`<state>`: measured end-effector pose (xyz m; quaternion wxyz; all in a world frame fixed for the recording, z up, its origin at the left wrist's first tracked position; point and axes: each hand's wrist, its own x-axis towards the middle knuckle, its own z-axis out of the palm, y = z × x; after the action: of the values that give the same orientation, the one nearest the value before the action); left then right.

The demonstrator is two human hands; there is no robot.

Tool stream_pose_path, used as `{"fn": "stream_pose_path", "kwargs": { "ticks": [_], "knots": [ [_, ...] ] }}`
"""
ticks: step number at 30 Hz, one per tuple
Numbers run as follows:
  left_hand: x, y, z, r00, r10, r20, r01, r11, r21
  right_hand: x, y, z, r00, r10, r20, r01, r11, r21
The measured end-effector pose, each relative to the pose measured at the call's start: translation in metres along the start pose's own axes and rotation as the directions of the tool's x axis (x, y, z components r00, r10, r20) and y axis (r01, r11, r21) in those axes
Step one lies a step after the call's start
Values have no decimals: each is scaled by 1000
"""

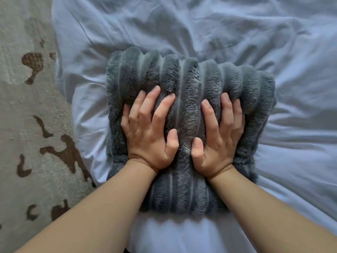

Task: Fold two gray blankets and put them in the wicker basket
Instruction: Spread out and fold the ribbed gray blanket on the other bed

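A gray ribbed plush blanket point(184, 75) lies folded into a thick square bundle on the bed. My left hand point(148, 132) presses down on its left half, fingers spread and slightly bent into the pile. My right hand point(219, 136) presses on its right half, fingers reaching over toward the bundle's right side. Both palms lie flat on the top layer. Only one blanket shows, and no wicker basket is in view.
The bed is covered with a wrinkled pale blue sheet point(237, 28) on all sides of the bundle. A beige rug with brown patches point(27, 115) covers the floor along the bed's left edge.
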<state>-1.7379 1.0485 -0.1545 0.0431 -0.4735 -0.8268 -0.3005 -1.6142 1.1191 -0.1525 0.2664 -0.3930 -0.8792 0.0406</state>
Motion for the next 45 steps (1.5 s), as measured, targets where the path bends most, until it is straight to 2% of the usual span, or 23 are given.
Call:
{"fn": "stream_pose_path", "kwargs": {
  "ticks": [6,11,14,16,18,21,23,25,26,28,31,35,41,45],
  "knots": [
    [4,5,-18,1000,-11,13,11,1000,-28,6,-8,-15,998,36,46,-35,999,-30],
    [22,27,-76,983,-71,168,79,996,-42,26,-34,-68,969,120,216,-107,992,-70],
    [44,40,-112,960,-144,242,163,985,-61,49,-51,-103,921,188,340,-184,982,-44],
    [68,50,-126,941,-203,272,210,978,2,75,-55,-120,910,202,363,-215,977,-3],
    [93,62,-128,925,-218,311,196,975,101,107,-55,-129,916,210,342,-227,974,8],
    [117,69,-115,898,-223,380,183,973,140,142,-36,-124,909,213,358,-194,977,-89],
    [119,58,-102,862,-253,440,196,965,171,141,-13,-113,837,260,482,-201,965,-171],
    [114,42,-89,832,-284,477,236,959,159,129,9,-100,752,321,575,-285,946,-155],
    [111,34,-83,828,-291,479,262,956,129,122,17,-93,742,332,583,-330,937,-115],
    [105,26,-71,839,-302,453,300,951,79,108,26,-80,764,324,558,-375,927,-25],
    [93,24,-54,893,-302,335,300,952,58,95,27,-61,808,332,487,-419,905,78],
    [71,14,-25,952,-257,168,256,966,27,70,31,-31,914,317,253,-360,921,147],
    [67,-3,34,963,-244,113,235,968,88,56,59,33,930,321,177,-341,936,94],
    [69,-5,45,966,-234,110,221,968,116,54,66,46,934,321,160,-333,941,55]
  ]
}}
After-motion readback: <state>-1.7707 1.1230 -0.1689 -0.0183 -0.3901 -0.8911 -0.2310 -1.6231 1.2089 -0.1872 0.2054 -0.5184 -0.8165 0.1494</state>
